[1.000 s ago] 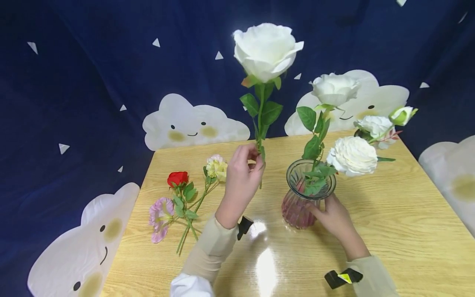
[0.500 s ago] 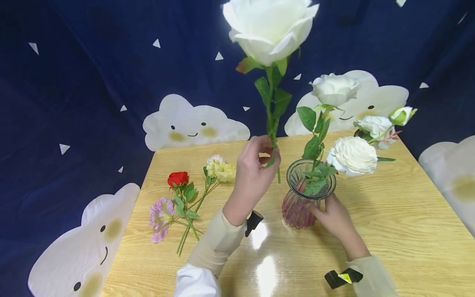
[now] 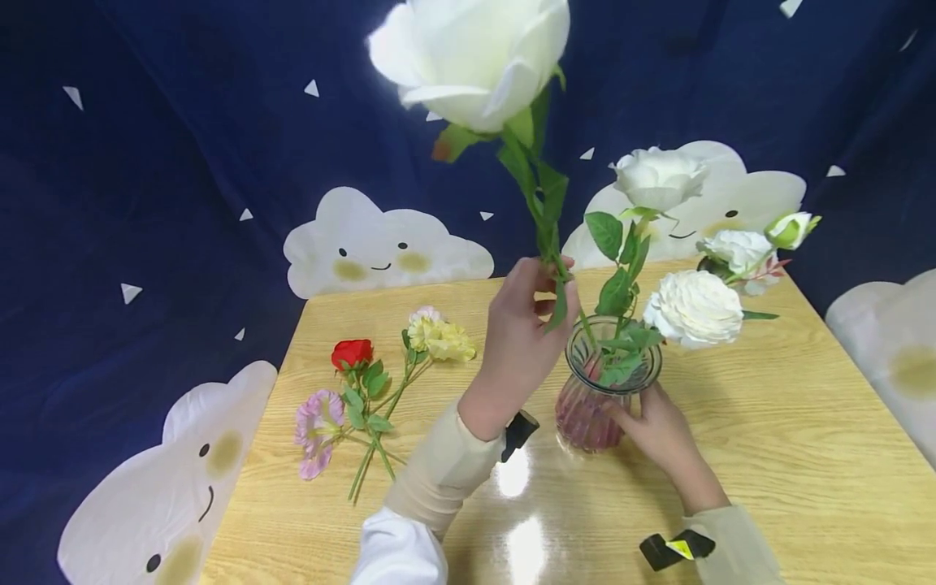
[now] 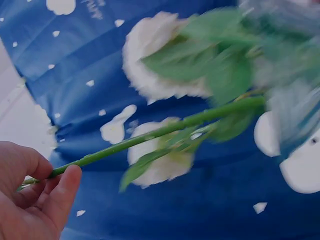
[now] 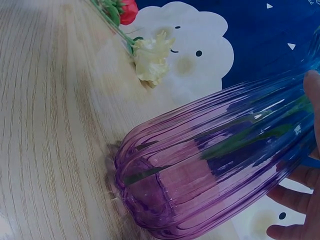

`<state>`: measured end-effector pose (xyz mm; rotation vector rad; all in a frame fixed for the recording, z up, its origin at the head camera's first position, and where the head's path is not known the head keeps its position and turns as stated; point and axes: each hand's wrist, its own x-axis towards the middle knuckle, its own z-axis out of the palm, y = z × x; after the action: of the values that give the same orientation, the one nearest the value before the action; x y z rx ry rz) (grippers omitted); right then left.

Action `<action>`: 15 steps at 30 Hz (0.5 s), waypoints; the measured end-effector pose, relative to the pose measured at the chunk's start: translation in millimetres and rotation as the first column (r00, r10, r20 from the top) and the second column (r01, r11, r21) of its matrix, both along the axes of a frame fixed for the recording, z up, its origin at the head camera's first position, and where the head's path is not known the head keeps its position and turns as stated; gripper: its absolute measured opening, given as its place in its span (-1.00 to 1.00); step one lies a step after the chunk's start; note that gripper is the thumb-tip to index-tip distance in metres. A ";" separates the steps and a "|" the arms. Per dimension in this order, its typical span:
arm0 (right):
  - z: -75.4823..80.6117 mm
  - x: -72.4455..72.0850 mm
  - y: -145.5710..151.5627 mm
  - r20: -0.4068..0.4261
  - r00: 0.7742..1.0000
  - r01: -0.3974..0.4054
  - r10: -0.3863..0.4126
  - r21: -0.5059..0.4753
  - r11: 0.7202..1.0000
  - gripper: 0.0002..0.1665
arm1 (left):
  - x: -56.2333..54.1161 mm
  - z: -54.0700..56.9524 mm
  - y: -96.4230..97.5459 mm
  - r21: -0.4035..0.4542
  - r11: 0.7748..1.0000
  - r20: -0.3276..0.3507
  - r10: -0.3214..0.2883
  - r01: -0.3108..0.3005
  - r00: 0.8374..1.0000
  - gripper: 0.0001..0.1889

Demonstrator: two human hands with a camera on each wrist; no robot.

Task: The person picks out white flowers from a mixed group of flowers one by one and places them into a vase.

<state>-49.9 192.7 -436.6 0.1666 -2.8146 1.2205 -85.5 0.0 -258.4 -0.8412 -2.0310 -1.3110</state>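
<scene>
A large white rose [image 3: 478, 69] tilts to the left at the top of the head view, its bloom cut off by the edge. My left hand [image 3: 530, 333] pinches its green stem [image 4: 150, 134] between thumb and fingers. The stem's lower end reaches into the mouth of a ribbed glass vase [image 3: 591, 414], pink below and bluish at the rim. My right hand [image 3: 661, 431] grips the vase's right side below the rim. In the vase stand another white rose [image 3: 660, 177] and a white ruffled flower [image 3: 695, 309] leaning right.
On the left of the wooden table [image 3: 307, 536] lie a red rose [image 3: 352, 353], a purple flower [image 3: 318, 422] and a yellow flower [image 3: 442, 337], stems crossing. Behind hangs a dark blue cloth [image 3: 183, 146] with smiling clouds.
My left hand has moved right, carrying the rose to the vase. The bloom has risen, then tipped left as the stem end entered the mouth. My right hand has stayed on the vase.
</scene>
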 end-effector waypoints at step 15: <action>0.8 1.3 0.3 -0.024 1.000 -0.008 0.008 -0.012 1.000 -0.06 | -8.7 -39.1 18.6 -0.435 0.900 0.114 0.055 0.000 0.992 -0.92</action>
<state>-48.6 193.0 -435.9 0.1899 -2.7884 1.2291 -94.2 18.6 -297.5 -0.9356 -2.4761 -0.9191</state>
